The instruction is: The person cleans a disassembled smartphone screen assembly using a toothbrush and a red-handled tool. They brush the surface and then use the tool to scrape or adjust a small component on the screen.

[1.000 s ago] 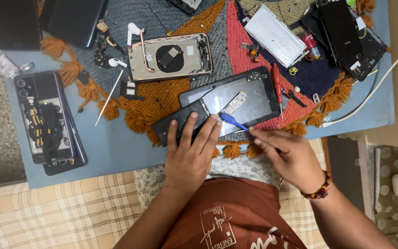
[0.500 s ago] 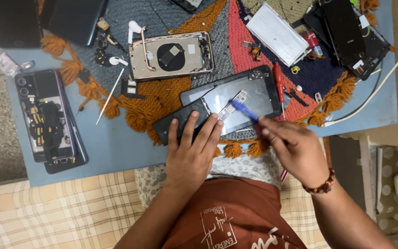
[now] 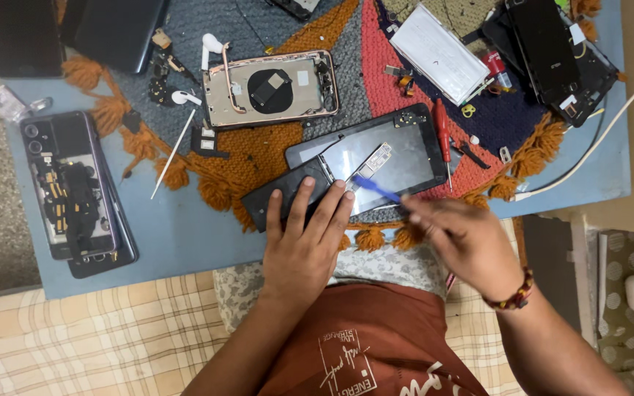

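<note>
Now left hand (image 3: 304,246) pressing flat on the black phone (image 3: 361,172), fingers spread, right hand (image 3: 464,246) beside it, pinching a blue tool (image 3: 376,188) over the phone.

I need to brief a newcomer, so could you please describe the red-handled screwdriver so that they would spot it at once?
On the blue table lies a fringed woven mat; on its red section, just right of the opened black phone, lies the red-handled screwdriver. It is thin, pointing toward the person, and the only long red tool there, unlike the blue pry tool in the right hand.
</note>
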